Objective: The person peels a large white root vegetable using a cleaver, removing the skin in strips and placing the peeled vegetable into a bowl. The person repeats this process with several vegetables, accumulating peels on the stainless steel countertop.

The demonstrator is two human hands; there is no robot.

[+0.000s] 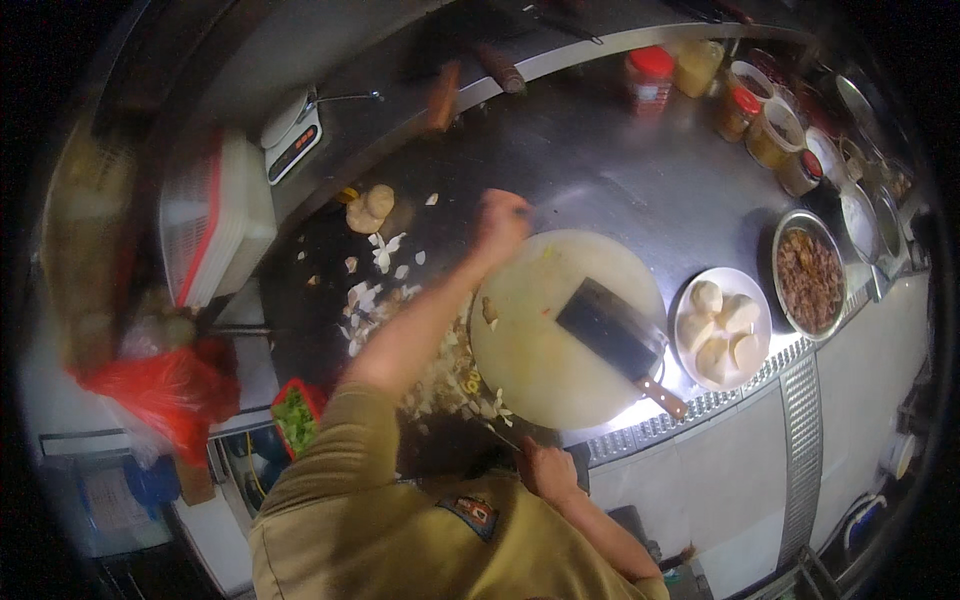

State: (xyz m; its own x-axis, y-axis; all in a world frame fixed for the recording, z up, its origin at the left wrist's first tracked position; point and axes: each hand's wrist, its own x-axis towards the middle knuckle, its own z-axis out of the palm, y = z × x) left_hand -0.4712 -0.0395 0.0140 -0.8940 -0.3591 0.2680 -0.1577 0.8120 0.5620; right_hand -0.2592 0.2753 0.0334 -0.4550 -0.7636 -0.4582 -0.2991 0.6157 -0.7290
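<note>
My left hand (504, 221) is blurred, reaching over the dark worktop at the far left edge of a round, pale cutting board (525, 367). Whether anything is in it cannot be made out. At the worktop's near edge, my right hand (551, 471) grips a thin-bladed tool (502, 437), likely a small knife. A cleaver (611, 326) with a dark blade and wooden handle lies across the board, its handle past the rim. Pale peelings (442, 382) lie heaped left of the board, partly behind my left forearm. Farther off sit brownish root vegetables (371, 210).
Right of the board stand a white plate (682, 311) of peeled pale vegetables and a metal bowl (778, 300) of chopped meat. Several jars (739, 116) line the far right. Stacked plastic baskets (225, 225), a digital scale (295, 150) and a red bag (169, 390) are on the left.
</note>
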